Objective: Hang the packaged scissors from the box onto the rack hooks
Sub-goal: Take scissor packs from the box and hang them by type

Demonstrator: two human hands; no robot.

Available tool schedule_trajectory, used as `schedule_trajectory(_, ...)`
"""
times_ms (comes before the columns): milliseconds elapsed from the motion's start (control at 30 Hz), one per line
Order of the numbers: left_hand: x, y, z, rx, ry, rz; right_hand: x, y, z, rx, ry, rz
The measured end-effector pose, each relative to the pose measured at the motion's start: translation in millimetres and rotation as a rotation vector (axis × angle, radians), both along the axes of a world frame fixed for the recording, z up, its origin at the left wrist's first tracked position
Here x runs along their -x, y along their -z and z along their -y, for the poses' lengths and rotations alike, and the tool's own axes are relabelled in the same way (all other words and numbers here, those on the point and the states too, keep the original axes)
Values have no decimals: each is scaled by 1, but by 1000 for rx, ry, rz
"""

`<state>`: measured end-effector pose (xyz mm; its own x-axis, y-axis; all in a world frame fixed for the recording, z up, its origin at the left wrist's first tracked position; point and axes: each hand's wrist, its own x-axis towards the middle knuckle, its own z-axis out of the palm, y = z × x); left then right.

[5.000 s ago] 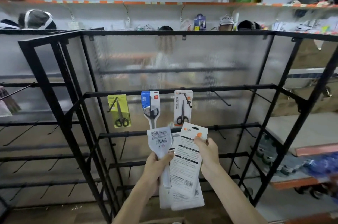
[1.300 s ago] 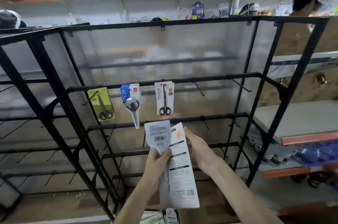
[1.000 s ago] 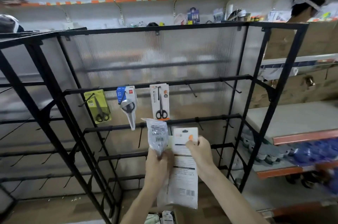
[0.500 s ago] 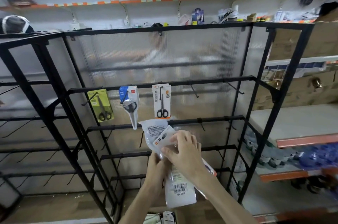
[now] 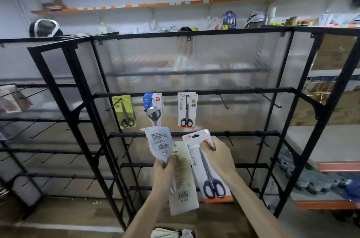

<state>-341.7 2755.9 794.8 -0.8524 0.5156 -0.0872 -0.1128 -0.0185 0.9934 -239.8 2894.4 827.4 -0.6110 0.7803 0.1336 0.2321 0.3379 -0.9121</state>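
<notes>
My right hand (image 5: 219, 157) pinches a white-and-orange scissors pack (image 5: 207, 171), face towards me, tilted, below the rack's top hook bar (image 5: 214, 92). My left hand (image 5: 163, 167) grips two packs with their backs to me: a clear pouch (image 5: 160, 143) and a long white pack (image 5: 183, 185). Three packs hang on the top bar's hooks: a yellow pack (image 5: 124, 111), a blue-and-white pack (image 5: 153, 108) and a white one (image 5: 187, 110). The box (image 5: 173, 232) shows at the bottom edge with more packs in it.
Two bare hooks (image 5: 224, 102) (image 5: 270, 100) stick out of the top bar to the right of the hung packs. Lower bars (image 5: 243, 133) carry more bare hooks. Another black rack (image 5: 39, 121) stands at the left, shelving with goods (image 5: 321, 179) at the right.
My right hand has pulled the white-and-orange pack apart from the bundle and turned it face towards me. My left hand keeps the other two packs. The view has shifted slightly.
</notes>
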Motion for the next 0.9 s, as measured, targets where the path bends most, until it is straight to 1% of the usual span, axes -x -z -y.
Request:
schedule_trajectory(100,24,-3,3,25,0,-50,17,-6,-11,122,-60,-149)
schedule_trajectory(200,54,-10,-4,118,25,-173,38,-9,-23,166,-77,-169)
schedule_trajectory(300,80,-15,-14,185,65,-225,60,-12,-35,145,-70,-153)
schedule_trajectory(433,104,-15,-23,207,85,-228,90,-16,-46,142,-71,-148)
schedule_trajectory(600,137,0,-35,248,160,-214,124,-11,-59,131,25,-163)
schedule_trajectory(667,146,2,-38,254,180,-190,130,-11,-62,150,56,-180)
schedule_trajectory(733,157,7,-44,256,201,-173,137,-8,-66,152,75,-157)
schedule_trajectory(900,170,10,-54,225,258,-179,144,-1,-76,149,105,-141)
